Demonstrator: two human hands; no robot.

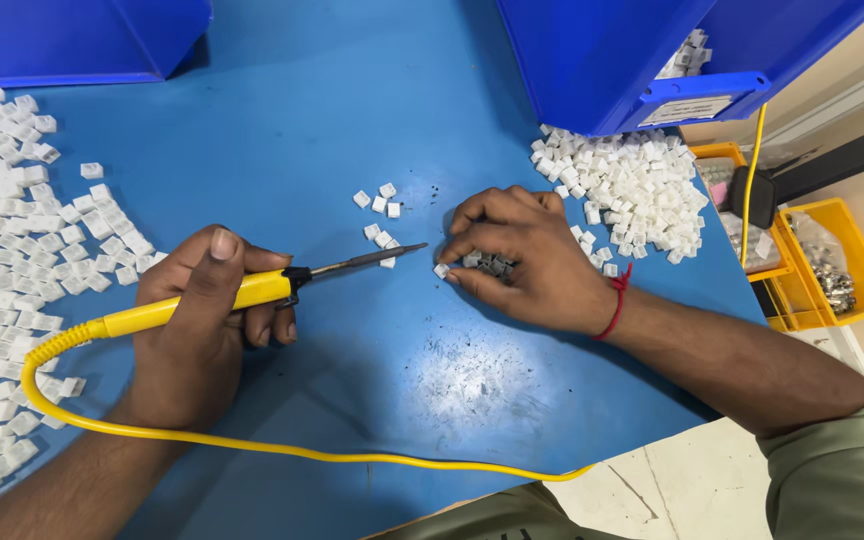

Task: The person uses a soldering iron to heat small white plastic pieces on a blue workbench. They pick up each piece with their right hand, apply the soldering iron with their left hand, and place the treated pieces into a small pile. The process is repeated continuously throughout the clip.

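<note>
My left hand (pixel 202 320) grips a yellow-handled soldering iron (pixel 252 290); its dark metal tip points right, ending near a few small white plastic cubes (pixel 382 238). My right hand (pixel 527 255) lies palm down on the blue mat (pixel 332 120), its fingers curled over a small cluster of grey-white cubes (pixel 487 265). One white cube (pixel 441 270) sits just at my fingertips. A red thread is tied around the right wrist. The iron's yellow cord (pixel 282 448) loops along the near edge of the mat.
A wide spread of white cubes (pixel 12 250) covers the mat's left side, and another pile (pixel 642 190) lies behind my right hand. Blue bins stand at the back left (pixel 62 40) and back right (pixel 602 50). Yellow trays (pixel 832 270) with small metal parts sit off the right edge.
</note>
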